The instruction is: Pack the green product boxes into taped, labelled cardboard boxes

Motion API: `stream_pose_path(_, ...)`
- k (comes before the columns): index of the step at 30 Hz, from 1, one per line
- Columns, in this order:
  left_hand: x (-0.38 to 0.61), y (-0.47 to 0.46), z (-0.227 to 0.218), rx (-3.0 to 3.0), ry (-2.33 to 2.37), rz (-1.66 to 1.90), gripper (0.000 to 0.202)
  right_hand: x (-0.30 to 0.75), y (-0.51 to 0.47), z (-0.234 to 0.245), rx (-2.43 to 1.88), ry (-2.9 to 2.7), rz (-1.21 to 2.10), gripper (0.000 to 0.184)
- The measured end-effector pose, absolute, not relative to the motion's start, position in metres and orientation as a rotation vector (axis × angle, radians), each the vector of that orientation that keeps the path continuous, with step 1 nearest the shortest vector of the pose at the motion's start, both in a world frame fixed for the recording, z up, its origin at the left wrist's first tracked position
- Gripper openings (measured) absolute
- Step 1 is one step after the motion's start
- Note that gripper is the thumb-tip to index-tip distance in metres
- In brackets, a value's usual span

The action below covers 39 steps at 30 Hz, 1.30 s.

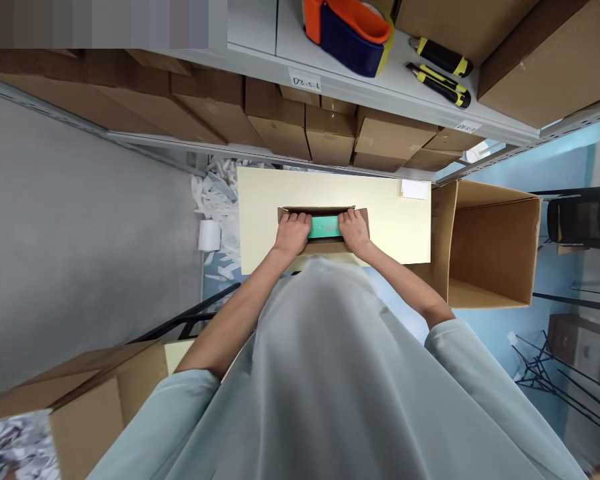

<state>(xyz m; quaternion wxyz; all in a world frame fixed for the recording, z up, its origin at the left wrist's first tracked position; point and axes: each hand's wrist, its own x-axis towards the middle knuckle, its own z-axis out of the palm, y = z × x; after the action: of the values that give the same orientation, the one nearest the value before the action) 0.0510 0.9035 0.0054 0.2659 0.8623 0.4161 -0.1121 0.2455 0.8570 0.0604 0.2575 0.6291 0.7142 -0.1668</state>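
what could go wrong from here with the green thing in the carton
With the left hand and right hand at the ends of the green item, fingers might scrape the carton. The carton sits close to the table's near edge, so a pull could tip it off.

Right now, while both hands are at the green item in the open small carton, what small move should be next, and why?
Probably press the green item gently level with both hands: the left hand and right hand are at its two ends, and the small carton is open around it, its top not closed.
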Motion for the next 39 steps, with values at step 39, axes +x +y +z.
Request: stream_pose_path(39,-0.088,0.736,0.057,1.412,2.134,0.707,0.018,0.225,0.785,0.096,2.285,2.285,-0.614,0.028)
